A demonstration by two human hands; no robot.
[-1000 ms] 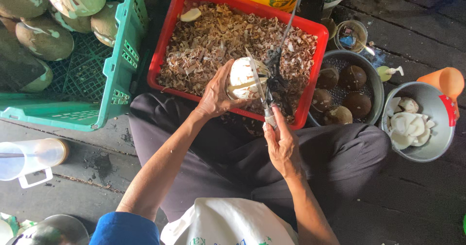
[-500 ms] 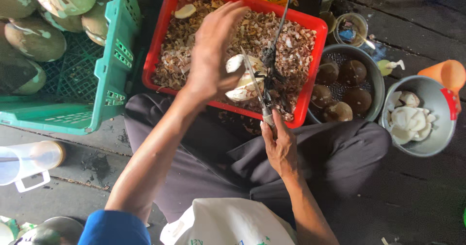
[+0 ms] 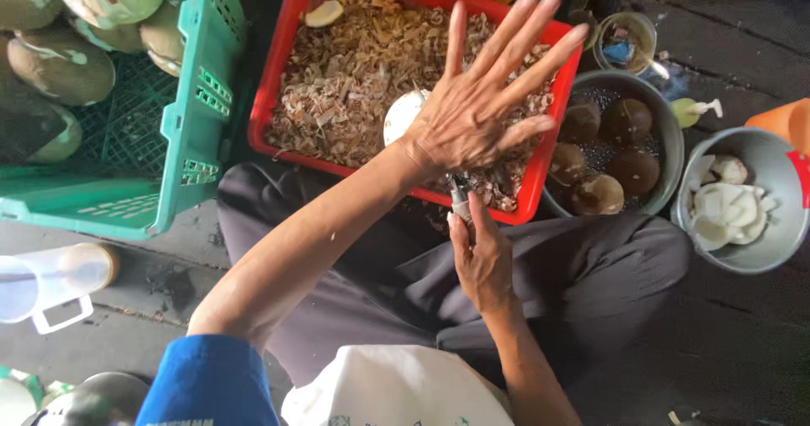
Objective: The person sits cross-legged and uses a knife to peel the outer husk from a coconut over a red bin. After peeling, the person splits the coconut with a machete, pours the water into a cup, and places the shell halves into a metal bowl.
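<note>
Red crate (image 3: 287, 63) glossy plastic; bowl (image 3: 764, 253) dull metal (scuffed); floor (image 3: 726, 342) rough wood

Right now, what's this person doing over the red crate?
A seated person is working over a red crate full of brown shavings. The left hand is spread open, fingers splayed, above a white peeled coconut piece lying in the crate. The right hand grips the handle of a knife at the crate's near edge; its blade is hidden behind the left hand. Beside it, a metal bowl holds dark brown shells and a grey bowl holds white pieces. A green crate holds husked coconuts.
</note>
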